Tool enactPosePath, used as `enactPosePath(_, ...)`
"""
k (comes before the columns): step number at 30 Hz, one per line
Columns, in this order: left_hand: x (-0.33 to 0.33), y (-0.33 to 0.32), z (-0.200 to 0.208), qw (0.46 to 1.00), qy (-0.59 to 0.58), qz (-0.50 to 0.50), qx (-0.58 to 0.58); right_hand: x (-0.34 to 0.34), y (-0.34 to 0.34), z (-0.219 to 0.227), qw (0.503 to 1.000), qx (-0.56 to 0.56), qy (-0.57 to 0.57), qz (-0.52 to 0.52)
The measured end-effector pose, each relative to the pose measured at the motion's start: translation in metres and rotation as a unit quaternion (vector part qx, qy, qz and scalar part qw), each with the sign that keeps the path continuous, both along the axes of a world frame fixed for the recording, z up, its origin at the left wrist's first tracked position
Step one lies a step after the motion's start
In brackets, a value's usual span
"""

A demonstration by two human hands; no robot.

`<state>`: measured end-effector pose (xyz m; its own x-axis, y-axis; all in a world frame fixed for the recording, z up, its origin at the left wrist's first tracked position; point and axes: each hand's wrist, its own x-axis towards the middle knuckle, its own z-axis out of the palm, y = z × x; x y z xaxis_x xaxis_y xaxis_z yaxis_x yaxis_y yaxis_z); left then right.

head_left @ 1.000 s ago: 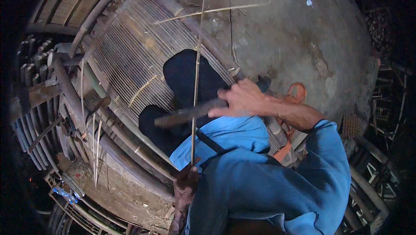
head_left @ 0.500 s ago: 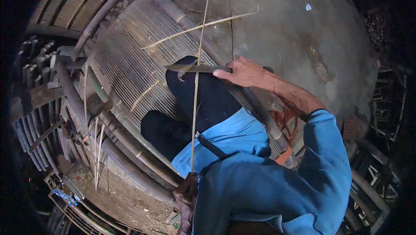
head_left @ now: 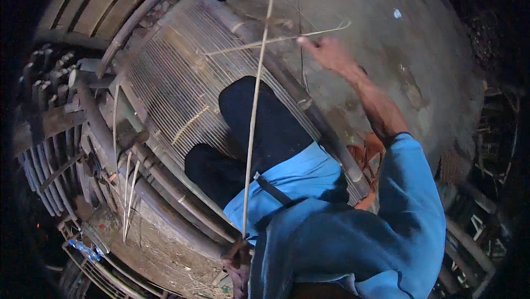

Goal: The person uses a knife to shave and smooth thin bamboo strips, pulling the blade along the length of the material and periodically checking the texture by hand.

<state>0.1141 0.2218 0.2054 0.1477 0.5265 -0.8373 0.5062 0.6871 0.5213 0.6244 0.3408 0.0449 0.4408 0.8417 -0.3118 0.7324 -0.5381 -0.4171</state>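
Note:
A long, thin pale strip point(head_left: 254, 108), which looks like split bamboo or cane, runs up from my left hand point(head_left: 238, 268) across my lap and out past the far edge. My left hand is closed around its near end, low beside my hip. Out past my right knee is my right hand point(head_left: 330, 56), smeared by motion, its thumb stretched out and its fingers curled. The knife it held shows only as a faint blur by the fingers. A second pale strip point(head_left: 248, 46) lies across the slats near my right hand.
I sit on a slatted bamboo bench point(head_left: 165, 73) with a thick pole point(head_left: 326, 131) along its right side. A short braided-looking piece point(head_left: 190, 124) lies on the slats. Thin sticks point(head_left: 131, 199) lean at the left. An orange item point(head_left: 367, 158) is beside the pole.
My right hand has swung up and away from the strip over my knee, past the bench edge. The knife blade, clear before, is now blurred. My left hand keeps its grip low down.

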Motion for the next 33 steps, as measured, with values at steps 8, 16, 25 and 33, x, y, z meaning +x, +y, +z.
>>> enactPosePath(8,-0.005,0.002,0.003,1.0,0.022,0.011,-0.014,-0.066,-0.032,0.017,0.996,0.013,0.022,0.091)
enactPosePath(16,-0.002,0.001,0.008,1.0,0.02,0.006,-0.012,0.006,-0.01,-0.004,0.992,-0.035,-0.014,-0.122)
enactPosePath(25,0.035,0.06,-0.029,0.988,-0.108,-0.023,-0.104,-0.096,0.01,0.031,0.944,0.026,0.31,-0.106)
enactPosePath(33,0.062,0.11,-0.044,0.959,-0.253,-0.043,-0.121,-0.11,0.069,0.005,0.897,0.137,0.406,-0.111)
